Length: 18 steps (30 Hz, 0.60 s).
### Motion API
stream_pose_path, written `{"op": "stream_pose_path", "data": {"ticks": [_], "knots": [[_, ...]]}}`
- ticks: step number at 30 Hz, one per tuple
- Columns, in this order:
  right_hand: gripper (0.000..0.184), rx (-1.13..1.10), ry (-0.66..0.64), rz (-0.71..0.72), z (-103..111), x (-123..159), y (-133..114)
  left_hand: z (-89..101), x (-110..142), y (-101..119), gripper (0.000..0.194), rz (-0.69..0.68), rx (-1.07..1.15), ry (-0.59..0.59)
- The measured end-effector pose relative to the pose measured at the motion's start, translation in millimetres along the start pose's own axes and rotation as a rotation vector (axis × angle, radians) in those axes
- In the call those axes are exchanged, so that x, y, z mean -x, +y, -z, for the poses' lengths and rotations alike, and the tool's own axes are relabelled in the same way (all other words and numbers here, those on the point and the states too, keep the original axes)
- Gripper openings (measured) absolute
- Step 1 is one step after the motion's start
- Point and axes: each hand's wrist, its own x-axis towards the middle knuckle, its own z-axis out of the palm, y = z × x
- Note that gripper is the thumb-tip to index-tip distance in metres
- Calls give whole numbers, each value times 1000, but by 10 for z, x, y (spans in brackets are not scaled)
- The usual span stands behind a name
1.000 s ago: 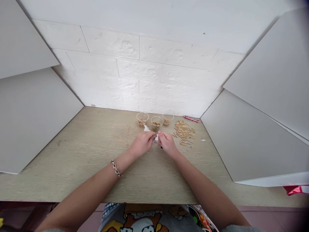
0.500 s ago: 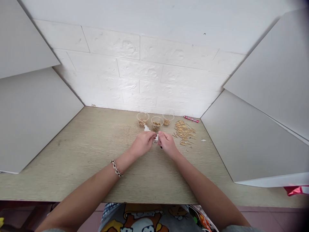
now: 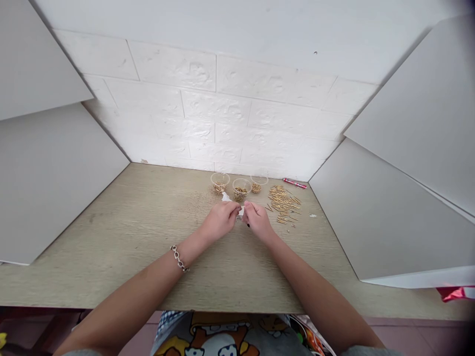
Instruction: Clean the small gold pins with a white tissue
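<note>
Pinching a white scrap (image 3: 241, 211) — left hand (image 3: 220, 221), right hand (image 3: 258, 221).

Lots of room on the desk (image 3: 111, 237) left of the left hand (image 3: 219, 221), all the way to the side panel (image 3: 55, 183). Going forward, the three plastic cups (image 3: 240, 190) are in the way, with the wall (image 3: 222, 99) right behind. To the right, the pin pile (image 3: 282, 202) sits just past the right hand (image 3: 258, 221), with some room beyond before the other panel (image 3: 393, 207).
</note>
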Motion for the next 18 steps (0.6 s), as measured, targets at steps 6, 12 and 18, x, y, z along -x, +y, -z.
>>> {"op": "stream_pose_path", "data": {"ticks": [6,12,18], "knots": [[42,74,11,33,0,6,8,-23,-2,-19,18,-10,-11,7],[43,33,33,20,-37,-8,54,-45,2,-34,17,-50,-55,27],[43,-190,2,-50,-98,-23,69,-53,3,-42,19,-79,-85,40]]}}
